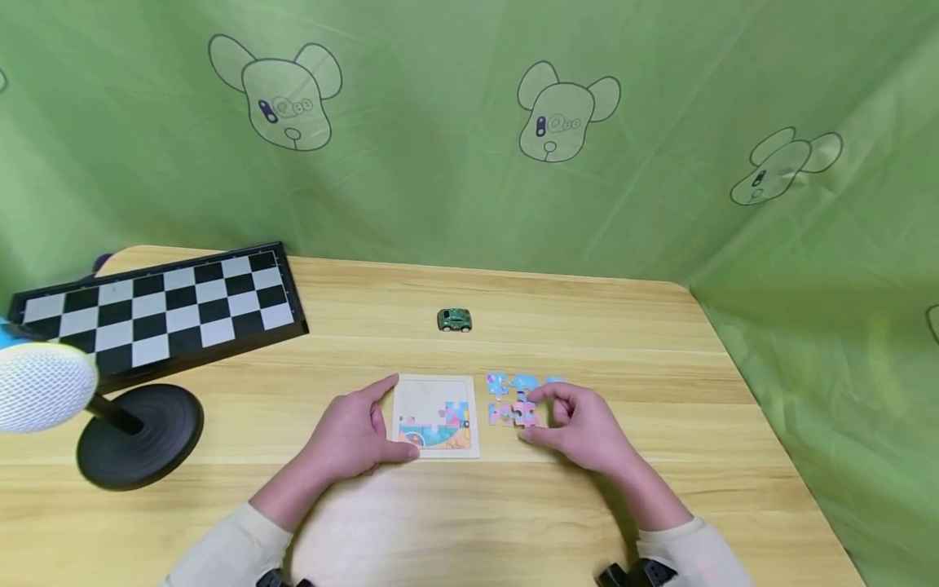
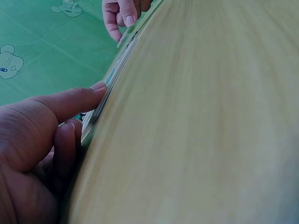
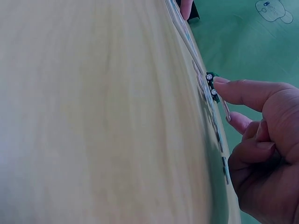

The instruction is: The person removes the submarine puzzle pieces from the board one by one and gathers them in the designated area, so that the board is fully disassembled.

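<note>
My left hand point(image 1: 352, 432) holds the left side of a square wooden puzzle tray point(image 1: 418, 390), forefinger at its far corner and thumb at its near edge. Joined pieces with teal, pink and orange print fill the tray's lower and right parts; its upper left shows bare wood. To the right of the tray, my right hand point(image 1: 583, 428) pinches a pink puzzle piece point(image 1: 524, 413) between thumb and forefinger. In the right wrist view this puzzle piece point(image 3: 225, 107) stands edge-on, raised above the table. Loose blue puzzle pieces point(image 1: 496, 385) lie beside it, some partly hidden by the fingers.
Beyond the tray stands a small green toy car point(image 1: 455, 319). A black-and-white checkered board point(image 1: 183, 306) lies at the back left, with a round black stand point(image 1: 139, 440) bearing a white mesh disc point(image 1: 46, 387) in front. Green curtain point(image 1: 440, 163) hangs behind the wooden table point(image 1: 469, 522).
</note>
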Available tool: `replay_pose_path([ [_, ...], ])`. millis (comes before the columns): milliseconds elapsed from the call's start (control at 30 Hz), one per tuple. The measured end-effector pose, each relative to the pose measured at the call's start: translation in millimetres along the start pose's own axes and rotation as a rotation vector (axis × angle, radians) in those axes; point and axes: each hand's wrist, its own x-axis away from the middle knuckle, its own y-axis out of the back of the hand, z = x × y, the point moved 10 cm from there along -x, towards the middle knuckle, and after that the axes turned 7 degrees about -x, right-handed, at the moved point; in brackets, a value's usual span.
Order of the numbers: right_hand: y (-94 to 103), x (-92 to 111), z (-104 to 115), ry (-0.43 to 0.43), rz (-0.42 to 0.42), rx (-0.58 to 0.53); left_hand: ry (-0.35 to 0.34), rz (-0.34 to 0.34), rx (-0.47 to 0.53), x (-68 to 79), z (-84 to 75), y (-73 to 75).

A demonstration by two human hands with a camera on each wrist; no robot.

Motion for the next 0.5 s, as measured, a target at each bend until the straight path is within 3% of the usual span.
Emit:
replay_pose_path([
  [500,3.2,0.9,-15.1,-0.048,0.008,0.019,0.011,0.002,-0.014,-0.8,1.2,-0.7],
])
